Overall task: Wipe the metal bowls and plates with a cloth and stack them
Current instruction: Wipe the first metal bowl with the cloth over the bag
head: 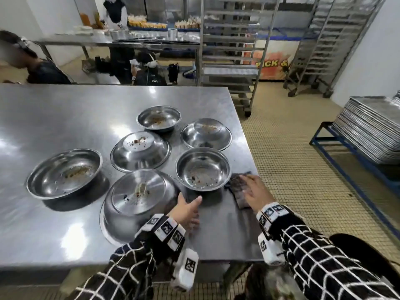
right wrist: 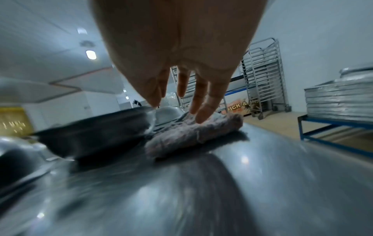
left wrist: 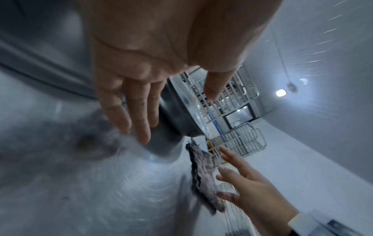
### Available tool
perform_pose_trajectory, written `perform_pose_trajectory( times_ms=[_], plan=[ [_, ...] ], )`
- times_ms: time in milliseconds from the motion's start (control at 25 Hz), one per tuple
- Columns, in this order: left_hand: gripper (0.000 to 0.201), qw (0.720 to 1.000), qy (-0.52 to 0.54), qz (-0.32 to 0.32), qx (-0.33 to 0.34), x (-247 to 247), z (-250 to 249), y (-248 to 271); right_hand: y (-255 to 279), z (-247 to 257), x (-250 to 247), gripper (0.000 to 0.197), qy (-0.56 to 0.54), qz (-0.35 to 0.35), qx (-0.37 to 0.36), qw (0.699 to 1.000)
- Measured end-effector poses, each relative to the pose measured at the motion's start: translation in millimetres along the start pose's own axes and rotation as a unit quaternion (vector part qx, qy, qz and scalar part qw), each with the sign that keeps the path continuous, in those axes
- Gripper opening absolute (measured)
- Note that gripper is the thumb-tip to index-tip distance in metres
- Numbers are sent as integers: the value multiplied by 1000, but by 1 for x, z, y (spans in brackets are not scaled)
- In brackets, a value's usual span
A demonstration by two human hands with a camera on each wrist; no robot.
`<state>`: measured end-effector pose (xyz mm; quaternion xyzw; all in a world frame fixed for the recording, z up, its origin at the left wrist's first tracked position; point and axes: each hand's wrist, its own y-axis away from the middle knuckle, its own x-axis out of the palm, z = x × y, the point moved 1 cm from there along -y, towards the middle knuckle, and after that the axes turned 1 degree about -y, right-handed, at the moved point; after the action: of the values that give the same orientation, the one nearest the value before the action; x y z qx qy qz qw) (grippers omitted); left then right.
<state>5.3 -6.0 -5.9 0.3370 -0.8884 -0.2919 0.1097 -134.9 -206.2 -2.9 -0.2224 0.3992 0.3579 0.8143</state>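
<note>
Several dirty metal bowls and plates stand on the steel table (head: 65,109). Three are upright, among them the near-right bowl (head: 203,168); three lie upside down, one being the big near bowl (head: 138,198). A dark grey cloth (head: 237,191) lies right of the near-right bowl, by the table's right edge. My right hand (head: 254,190) is spread flat over the cloth, and its fingertips (right wrist: 201,118) touch the cloth (right wrist: 193,132). My left hand (head: 188,210) is open with straight fingers (left wrist: 141,121), just in front of the near-right bowl (left wrist: 181,111) and holding nothing.
Two people sit beyond the far table edge (head: 43,70). Tall tray racks (head: 229,50) stand behind the table. A stack of metal trays (head: 368,128) sits on a blue stand at the right, across a tiled aisle.
</note>
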Motion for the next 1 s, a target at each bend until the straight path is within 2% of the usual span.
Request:
perform_pose_trajectory(
  times_ms=[120,240,280,480,560,680,760,800,880,920,1000],
  plan=[
    [71,997,16,-82,5,15,-8,-31,-32,-10,5,65,180,101,12,978],
    [64,990,43,-133,-18,19,-14,-51,-39,-20,18,65,258,180,-11,949],
    [62,989,47,-140,-18,19,-15,-56,-38,-23,18,60,254,185,-1,949],
    [55,990,61,-128,-23,16,-10,-63,-12,-25,5,36,151,89,33,984],
    [48,993,52,-101,-5,18,-11,-55,8,-29,-7,32,105,60,81,989],
    [35,997,60,-50,17,27,-20,-44,43,-39,-37,28,63,-23,150,986],
    [45,998,32,-44,14,38,-19,-54,69,-39,-63,26,6,-112,190,975],
    [51,999,8,-31,18,45,-20,-55,78,-35,-74,26,-18,-150,195,969],
    [43,999,-24,11,46,69,-30,-44,99,-27,-98,30,-40,-202,195,959],
    [37,997,-33,34,55,81,-36,-33,107,-23,-107,32,-47,-213,189,958],
    [42,992,-61,79,74,111,-49,-11,115,-20,-125,35,-52,-210,165,962]
  ],
)
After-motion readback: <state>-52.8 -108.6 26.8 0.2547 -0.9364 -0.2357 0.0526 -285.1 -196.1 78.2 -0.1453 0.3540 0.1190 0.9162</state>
